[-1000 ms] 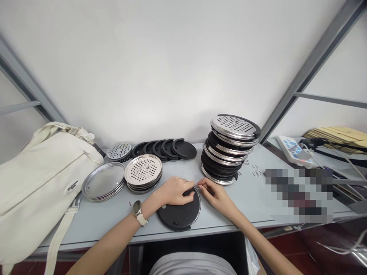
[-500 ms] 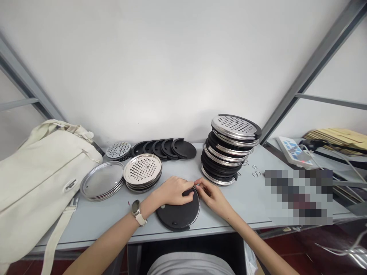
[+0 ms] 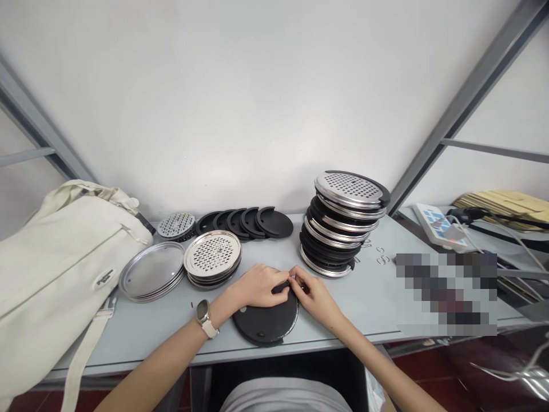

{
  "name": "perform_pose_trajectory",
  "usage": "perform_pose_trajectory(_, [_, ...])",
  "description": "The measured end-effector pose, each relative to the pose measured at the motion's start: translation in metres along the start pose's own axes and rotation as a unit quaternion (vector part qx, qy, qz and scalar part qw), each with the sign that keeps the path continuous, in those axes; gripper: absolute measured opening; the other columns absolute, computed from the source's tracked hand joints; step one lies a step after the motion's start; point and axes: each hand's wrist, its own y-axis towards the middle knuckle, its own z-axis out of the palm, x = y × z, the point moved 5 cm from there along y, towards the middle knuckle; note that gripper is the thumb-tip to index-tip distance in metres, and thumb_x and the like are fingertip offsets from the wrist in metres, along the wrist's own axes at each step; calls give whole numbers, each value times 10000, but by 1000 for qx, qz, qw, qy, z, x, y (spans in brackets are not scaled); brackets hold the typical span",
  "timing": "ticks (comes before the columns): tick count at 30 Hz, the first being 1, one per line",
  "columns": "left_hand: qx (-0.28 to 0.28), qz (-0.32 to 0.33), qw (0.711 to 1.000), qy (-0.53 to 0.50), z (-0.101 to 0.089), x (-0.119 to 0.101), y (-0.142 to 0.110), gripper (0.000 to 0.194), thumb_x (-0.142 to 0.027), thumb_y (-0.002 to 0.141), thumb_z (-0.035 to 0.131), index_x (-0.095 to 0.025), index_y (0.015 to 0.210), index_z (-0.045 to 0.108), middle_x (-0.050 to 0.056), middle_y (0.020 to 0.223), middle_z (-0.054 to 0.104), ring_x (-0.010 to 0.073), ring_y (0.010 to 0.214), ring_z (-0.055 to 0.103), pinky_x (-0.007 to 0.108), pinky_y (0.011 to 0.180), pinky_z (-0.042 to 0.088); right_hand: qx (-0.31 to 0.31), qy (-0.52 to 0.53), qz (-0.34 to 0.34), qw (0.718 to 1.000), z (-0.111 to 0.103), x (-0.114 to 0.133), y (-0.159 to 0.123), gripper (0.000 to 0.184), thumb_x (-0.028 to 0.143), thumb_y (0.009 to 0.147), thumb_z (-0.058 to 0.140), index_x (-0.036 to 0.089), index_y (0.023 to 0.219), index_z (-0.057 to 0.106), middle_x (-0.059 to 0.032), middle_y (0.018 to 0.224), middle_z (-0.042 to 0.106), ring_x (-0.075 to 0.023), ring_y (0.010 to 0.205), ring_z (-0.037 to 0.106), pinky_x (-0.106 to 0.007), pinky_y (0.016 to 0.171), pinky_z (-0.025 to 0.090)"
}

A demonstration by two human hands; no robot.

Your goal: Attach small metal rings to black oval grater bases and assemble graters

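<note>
A black round disc [image 3: 268,326] with a thin shiny rim lies near the table's front edge. My left hand [image 3: 266,286], with a watch at the wrist, rests over its far part, fingers curled and closed on the disc near its far right edge. Against those fingertips, my right hand [image 3: 312,293] pinches at the rim with thumb and fingers; whatever is between them is too small and covered to make out. Small metal rings [image 3: 383,260] lie on the table to the right.
A tall stack of perforated metal and black discs [image 3: 338,229] stands behind my right hand. Left are perforated metal plates [image 3: 213,254], plain metal plates [image 3: 152,270] and a cream bag [image 3: 77,263]. Overlapping black discs [image 3: 274,223] line the wall. A power strip [image 3: 440,226] lies right.
The fingers of my right hand have shifted slightly left and curled closer to my left fingertips at the rim. The disc and my left hand have stayed put.
</note>
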Motion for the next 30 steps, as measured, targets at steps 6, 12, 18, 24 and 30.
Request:
perform_pose_trajectory(6, [1,-4,1000,4,1,1,0,129,-286,877,472,-196,843,558,-6,693,659,150,599,599,272,549,305,4,-8,0,1000,1,1,-2,204,360,965,400,207,979,533,71,584,327,-124,528,342,-244,524,284])
perform_pose_trajectory(12, [-3,-5,1000,4,1,1,0,127,-282,871,479,-196,841,567,-6,676,652,148,592,599,269,543,308,4,24,1,1000,1,0,-3,178,372,964,412,212,1014,472,79,579,349,-124,524,346,-239,516,285])
perform_pose_trajectory(18, [-8,-4,1000,-15,-1,0,0,120,-282,863,495,-198,826,572,-8,686,653,147,603,610,275,538,310,5,36,-1,999,-1,-2,-3,215,391,961,427,215,852,484,67,587,343,-122,544,337,-240,530,281])
perform_pose_trajectory(24, [-5,-13,999,-33,0,1,0,116,-283,857,499,-202,834,578,-9,698,651,148,616,612,272,546,331,-2,40,6,999,-3,-6,-1,260,423,953,440,197,890,553,56,598,356,-128,560,358,-245,542,293])
perform_pose_trajectory(30, [-3,-10,1000,-28,0,1,0,114,-278,849,503,-198,841,585,-3,703,657,146,606,602,263,541,314,9,47,11,999,-2,-3,1,291,430,953,440,189,866,577,44,607,395,-126,566,370,-246,544,294])
